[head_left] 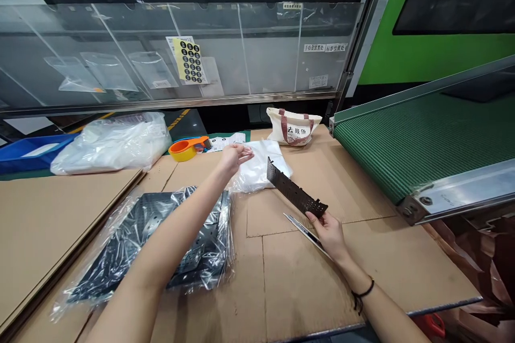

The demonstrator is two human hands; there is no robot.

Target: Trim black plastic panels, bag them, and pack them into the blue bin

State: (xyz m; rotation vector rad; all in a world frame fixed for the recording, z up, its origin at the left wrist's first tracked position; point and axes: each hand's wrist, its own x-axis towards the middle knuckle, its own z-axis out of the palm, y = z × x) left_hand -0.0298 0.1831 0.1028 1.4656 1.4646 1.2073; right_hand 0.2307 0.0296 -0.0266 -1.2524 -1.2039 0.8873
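My left hand (pixel 236 158) reaches over a stack of clear plastic bags (pixel 261 163), fingers stretched out, with nothing visible in them. In my right hand (pixel 330 233) is one end of a long black perforated plastic part (pixel 293 191), gripped between thumb and fingers and tilted up to the left. A utility knife (pixel 304 231) with its blade out points left from under the same hand; whether it is held or lies on the cardboard I cannot tell. Beneath my left forearm, black perforated parts (pixel 151 220) lie in clear plastic.
Cardboard (pixel 289 284) covers the worktable. An orange tape dispenser (pixel 188 148), a big bundle of clear bags (pixel 115 142) and a blue tray (pixel 32 154) stand at the back left. A canvas bag (pixel 293 127) sits behind. On the right is a green conveyor belt (pixel 422 134).
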